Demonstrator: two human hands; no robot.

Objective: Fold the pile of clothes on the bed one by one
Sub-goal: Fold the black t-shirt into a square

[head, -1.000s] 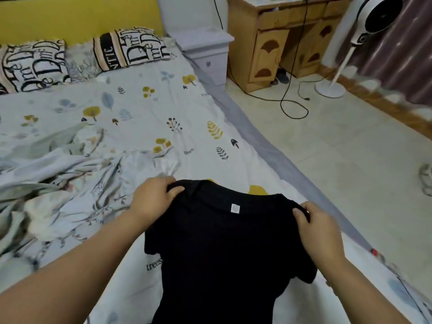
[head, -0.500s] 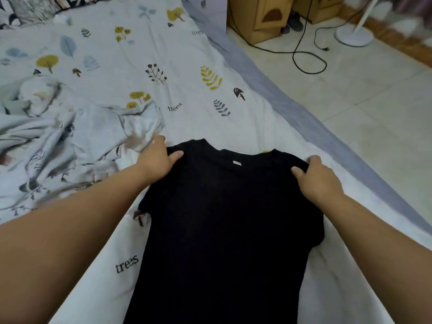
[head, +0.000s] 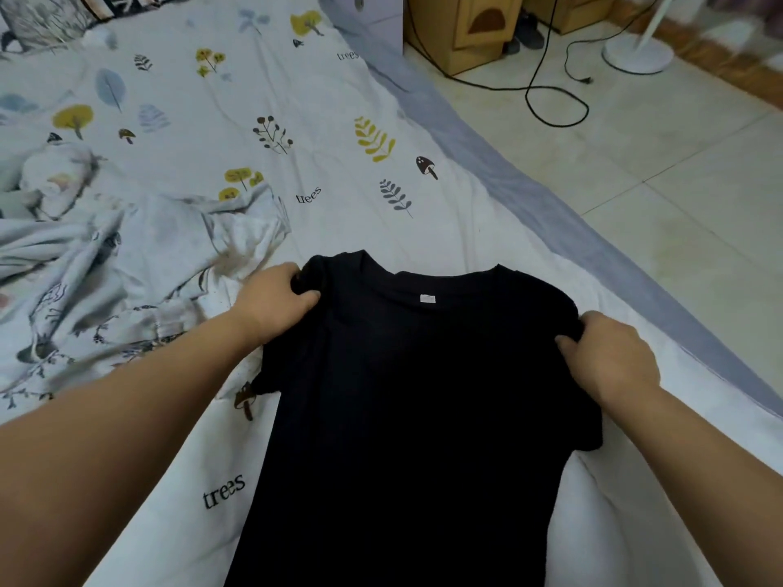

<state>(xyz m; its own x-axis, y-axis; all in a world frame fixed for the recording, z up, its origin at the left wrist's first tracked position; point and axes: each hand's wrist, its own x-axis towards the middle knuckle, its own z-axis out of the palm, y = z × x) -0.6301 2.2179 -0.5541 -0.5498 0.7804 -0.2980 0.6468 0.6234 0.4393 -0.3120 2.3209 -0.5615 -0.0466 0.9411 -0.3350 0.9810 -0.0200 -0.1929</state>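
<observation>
Over on the left side of the bed there's a crumpled heap of pale printed fabric, could be more clothes or just the duvet, hard to tell from here. Next to it the person's left hand grips the left shoulder of a black t-shirt, thumb on top and fingers curled under the bunched cloth. The shirt lies spread out flat on the leaf-and-mushroom sheet, collar pointing away, a tiny white tag showing just under the neckline. The right hand pinches the other shoulder the same way, knuckles up. Past the bed's grey edge there's tiled floor with a black cable looped on it, a wooden cabinet and a white fan base.
</observation>
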